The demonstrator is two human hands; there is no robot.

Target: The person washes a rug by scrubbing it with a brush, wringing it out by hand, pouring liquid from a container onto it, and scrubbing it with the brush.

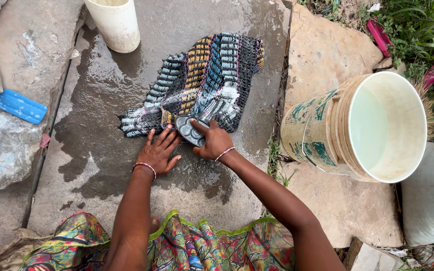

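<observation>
A wet striped knitted cloth [202, 80] in dark grey, blue, yellow and white lies spread on a wet stone slab [101, 75], with soap foam on its near part. My right hand [213, 142] grips a dark oval scrubbing brush [188, 129] at the cloth's near edge. Beside it, my left hand [159, 152] lies flat on the slab with fingers spread, its fingertips touching the cloth's near hem.
A white plastic container [115, 22] stands at the slab's far end. A large bucket [362, 128] with water stands on stones to the right. A blue soap bar [21, 106] lies on the left stone. Grass and pink items are at far right. Patterned fabric covers my lap below.
</observation>
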